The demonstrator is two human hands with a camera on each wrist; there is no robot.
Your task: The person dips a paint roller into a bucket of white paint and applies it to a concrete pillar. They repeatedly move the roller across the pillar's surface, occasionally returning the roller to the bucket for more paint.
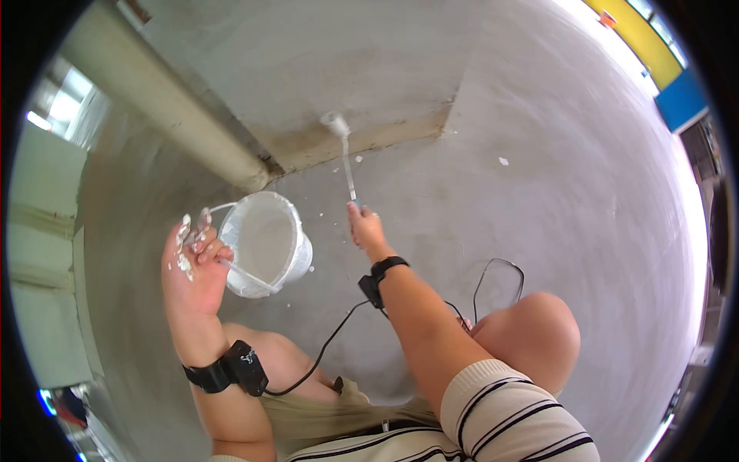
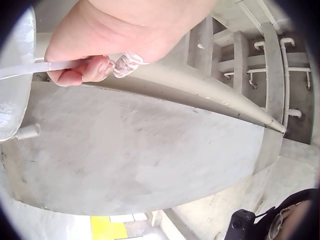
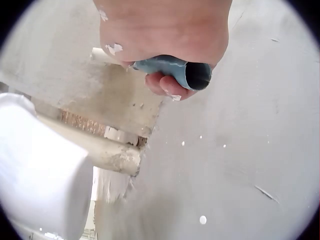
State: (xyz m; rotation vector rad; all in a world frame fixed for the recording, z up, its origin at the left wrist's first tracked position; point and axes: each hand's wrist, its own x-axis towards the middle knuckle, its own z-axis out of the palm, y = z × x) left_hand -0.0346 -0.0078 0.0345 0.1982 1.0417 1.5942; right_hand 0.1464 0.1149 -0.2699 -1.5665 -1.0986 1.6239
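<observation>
My left hand (image 1: 194, 269), its fingers smeared with white paint, grips the bail handle (image 1: 251, 276) of a white plastic bucket (image 1: 305, 260). The bucket tilts so that its mouth faces up toward me, showing pale contents. In the left wrist view the curled fingers (image 2: 92, 70) wrap the bail's plastic grip. My right hand (image 1: 369, 231) holds a paint roller (image 1: 336, 123) out ahead, its white head close to the foot of the wall. In the right wrist view those fingers close round the roller's blue-grey hollow handle (image 3: 172, 70); a few white spots mark the hand.
A pale pipe (image 1: 165, 96) slopes down to the floor behind the bucket. A grey wall (image 1: 331, 54) rises ahead with a rough brownish lower band. White flecks (image 1: 503, 161) dot the grey floor. A black cable (image 1: 331, 339) links both wrist cameras across my lap.
</observation>
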